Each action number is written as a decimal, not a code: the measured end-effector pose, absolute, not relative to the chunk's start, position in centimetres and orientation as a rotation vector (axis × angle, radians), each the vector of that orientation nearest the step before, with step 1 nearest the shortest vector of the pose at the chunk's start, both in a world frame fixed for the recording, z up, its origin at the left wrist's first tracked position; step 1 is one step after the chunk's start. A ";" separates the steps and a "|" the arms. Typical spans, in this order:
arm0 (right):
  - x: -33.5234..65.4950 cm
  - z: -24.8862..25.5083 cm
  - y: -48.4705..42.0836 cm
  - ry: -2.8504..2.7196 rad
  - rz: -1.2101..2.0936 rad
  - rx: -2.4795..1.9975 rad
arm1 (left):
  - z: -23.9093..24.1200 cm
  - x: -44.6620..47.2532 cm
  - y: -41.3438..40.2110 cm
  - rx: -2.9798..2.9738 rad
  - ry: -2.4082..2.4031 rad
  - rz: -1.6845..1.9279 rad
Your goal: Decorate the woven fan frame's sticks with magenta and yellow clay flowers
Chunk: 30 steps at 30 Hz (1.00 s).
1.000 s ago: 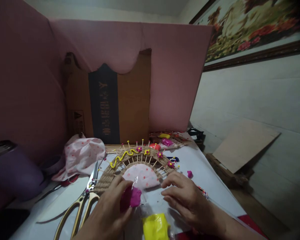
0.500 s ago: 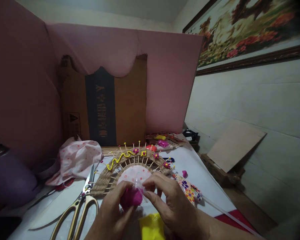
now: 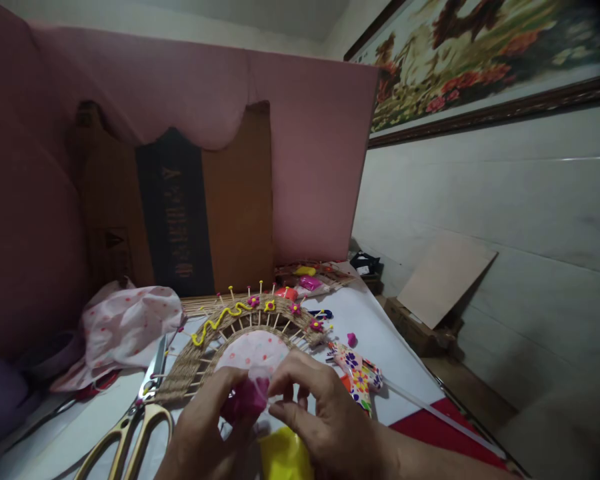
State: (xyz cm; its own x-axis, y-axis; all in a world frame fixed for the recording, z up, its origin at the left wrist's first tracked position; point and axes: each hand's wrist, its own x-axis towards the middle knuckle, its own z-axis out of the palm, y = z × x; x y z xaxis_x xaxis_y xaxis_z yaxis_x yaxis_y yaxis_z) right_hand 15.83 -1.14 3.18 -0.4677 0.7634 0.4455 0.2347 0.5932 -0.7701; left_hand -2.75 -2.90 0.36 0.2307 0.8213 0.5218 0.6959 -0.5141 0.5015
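My left hand (image 3: 200,427) is closed around a small packet of magenta clay (image 3: 249,403) in clear plastic. At the packet's right edge, my right hand (image 3: 323,410) has its thumb and fingers bent in a pinch, touching the plastic wrap. Just below the hands lies a yellow clay packet (image 3: 286,455), partly hidden. Behind them sits a fan-shaped twine weaving (image 3: 187,363) on thin sticks, with a dotted fabric centre (image 3: 253,350). Yellow squiggle trim (image 3: 215,323) and small clay flowers (image 3: 295,309) decorate its rim.
Large gold-handled scissors (image 3: 145,427) lie at the left, near crumpled dotted cloth (image 3: 130,320). Rightward are flower-patterned fabric (image 3: 357,380), a magenta lump (image 3: 351,340) and a pale strip (image 3: 440,417). Cardboard (image 3: 240,200) stands at the back; more clay packets (image 3: 310,284) lie before the pink wall.
The view has turned slightly right, so the scene shifts left. Both hands stay at the magenta clay packet, whose plastic has moved a little between the fingers.
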 end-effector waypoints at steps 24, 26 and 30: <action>16.8 3.2 -0.3 -2.046 0.901 -0.727 | 0.5 -3.5 -3.2 2.175 1.422 1.134; 16.7 3.0 -0.3 -2.070 0.862 -0.740 | 0.7 -3.3 -3.2 1.979 1.393 1.145; 16.5 2.7 -0.4 -2.113 0.876 -0.735 | 1.4 -2.6 -3.5 1.472 1.173 1.052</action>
State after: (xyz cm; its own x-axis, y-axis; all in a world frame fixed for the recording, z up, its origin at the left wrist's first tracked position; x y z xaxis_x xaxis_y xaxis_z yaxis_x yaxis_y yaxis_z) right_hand 16.48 -0.39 2.69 -0.5763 0.7136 0.3982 0.2228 0.6060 -0.7637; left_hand -2.55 -3.52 1.40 0.1710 0.9832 0.0632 0.1699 -0.0926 0.9811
